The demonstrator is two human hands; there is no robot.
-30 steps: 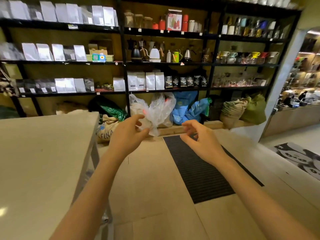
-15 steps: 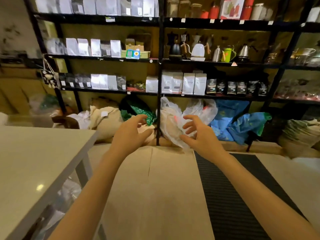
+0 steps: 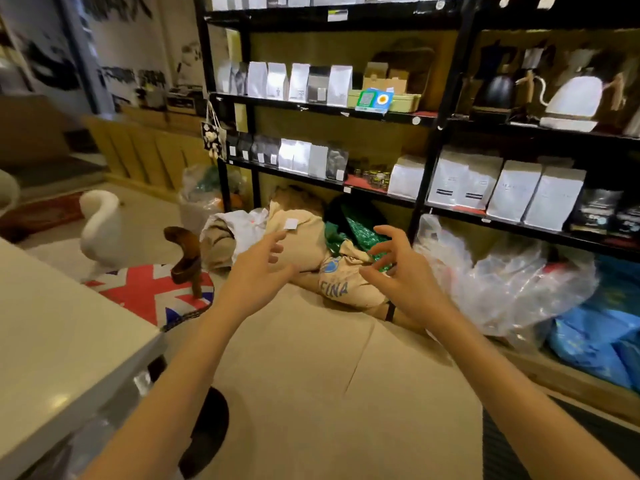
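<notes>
The tall black metal shelving unit [image 3: 426,181] fills the far side, and its lowest shelf hangs over a low wooden ledge [image 3: 571,382]. In front of the unit the bare tan floor [image 3: 311,375] gives the widest open room, a broad lane running back from its foot. The corner and long edge of the white flat-topped table [image 3: 52,323] close that lane on the left, well apart from the unit.

At the unit's foot, right of its middle upright, lies the crumpled clear plastic bag [image 3: 512,285], slumped against blue plastic bags [image 3: 595,341] further right. Left of that upright, the tan burlap sack with blue lettering [image 3: 346,289] lies on the floor in front of the unit.

Both hands hover in front of the unit, above the sack and holding nothing. The left hand [image 3: 258,275] has its fingers spread and loosely bent. The right hand [image 3: 405,275] is spread too, fingers hooked, with the clear bag just to its right and not touching it.

A second ago the left hand pinched the clear bag up in the air. Half a second ago the bag hung by the right hand's fingers. Now it rests at the unit's foot, free of both hands.
</notes>
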